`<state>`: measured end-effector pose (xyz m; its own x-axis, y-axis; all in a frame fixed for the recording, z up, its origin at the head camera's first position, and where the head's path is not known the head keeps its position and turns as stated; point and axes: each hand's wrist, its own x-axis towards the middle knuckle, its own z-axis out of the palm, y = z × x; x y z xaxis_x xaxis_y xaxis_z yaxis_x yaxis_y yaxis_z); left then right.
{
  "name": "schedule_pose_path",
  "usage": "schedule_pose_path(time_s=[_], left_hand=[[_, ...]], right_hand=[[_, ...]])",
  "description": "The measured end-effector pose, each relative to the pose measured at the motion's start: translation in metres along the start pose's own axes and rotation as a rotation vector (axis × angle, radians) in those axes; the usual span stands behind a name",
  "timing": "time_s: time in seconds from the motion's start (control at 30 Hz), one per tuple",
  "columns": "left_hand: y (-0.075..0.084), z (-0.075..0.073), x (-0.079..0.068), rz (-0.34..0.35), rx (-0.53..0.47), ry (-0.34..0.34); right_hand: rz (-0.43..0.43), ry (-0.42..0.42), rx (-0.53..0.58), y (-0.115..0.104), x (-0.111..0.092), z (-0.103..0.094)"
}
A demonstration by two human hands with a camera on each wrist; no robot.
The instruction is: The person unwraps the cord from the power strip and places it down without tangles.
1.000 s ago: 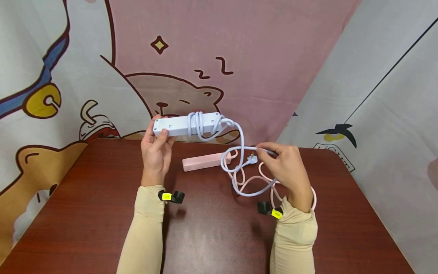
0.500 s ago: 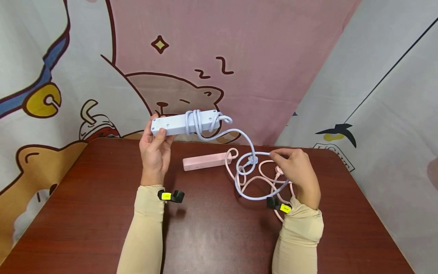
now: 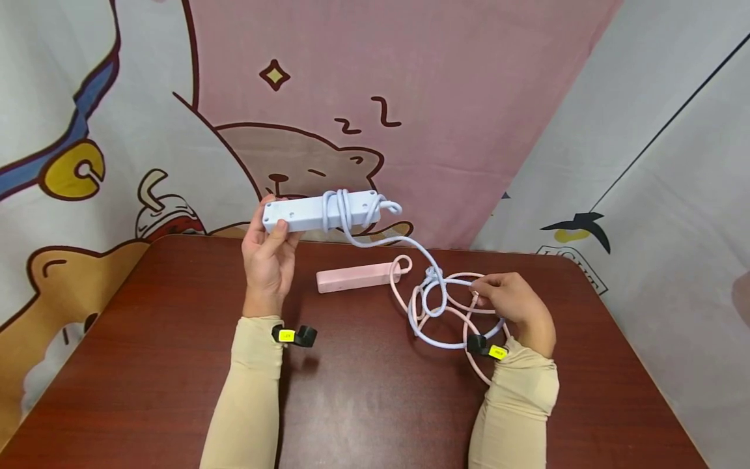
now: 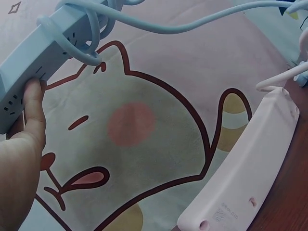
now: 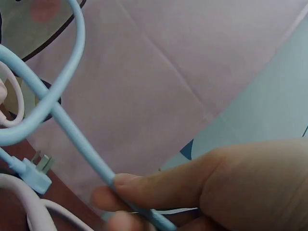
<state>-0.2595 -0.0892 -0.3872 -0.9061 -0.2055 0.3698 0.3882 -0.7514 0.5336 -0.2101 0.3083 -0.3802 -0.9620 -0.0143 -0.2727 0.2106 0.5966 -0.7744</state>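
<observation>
My left hand (image 3: pixel 269 257) grips one end of a pale blue power strip (image 3: pixel 305 213), held up above the table with its screwed back toward the head camera. Its cord (image 4: pixel 168 26) is wound a few times around the strip's other end, then runs down to the right in loops. Between thumb and fingers, my right hand (image 3: pixel 515 303) pinches that blue cord (image 5: pixel 82 139). The blue plug (image 5: pixel 34 175), prongs showing, hangs or lies left of the right hand. A pink power strip (image 3: pixel 354 277) lies behind on the table, its pink cord (image 3: pixel 480 371) looping under the blue one.
The brown wooden table (image 3: pixel 363 404) reaches back to a cartoon-printed curtain (image 3: pixel 445 117). Blue and pink cords overlap on the table's right half. Black bands with yellow tags (image 3: pixel 287 335) sit at both wrists.
My right hand has moved right and then down, drawing the blue cord along. The knotted loop beside the strip has loosened into a longer, lower curve. My left hand stays nearly still.
</observation>
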Motion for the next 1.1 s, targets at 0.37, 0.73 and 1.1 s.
schedule_pose_path(time_s=[0.37, 0.73, 1.1], left_hand=[[-0.001, 0.000, -0.001, -0.010, 0.008, -0.019], [-0.002, 0.001, -0.001, -0.017, 0.012, -0.029], [-0.004, 0.003, -0.002, -0.023, 0.060, -0.037]], right_hand=[[-0.142, -0.044, -0.283, -0.023, 0.003, 0.016], [-0.385, 0.168, -0.405, -0.074, -0.008, 0.048], [-0.799, 0.210, -0.227, -0.117, -0.013, 0.107]])
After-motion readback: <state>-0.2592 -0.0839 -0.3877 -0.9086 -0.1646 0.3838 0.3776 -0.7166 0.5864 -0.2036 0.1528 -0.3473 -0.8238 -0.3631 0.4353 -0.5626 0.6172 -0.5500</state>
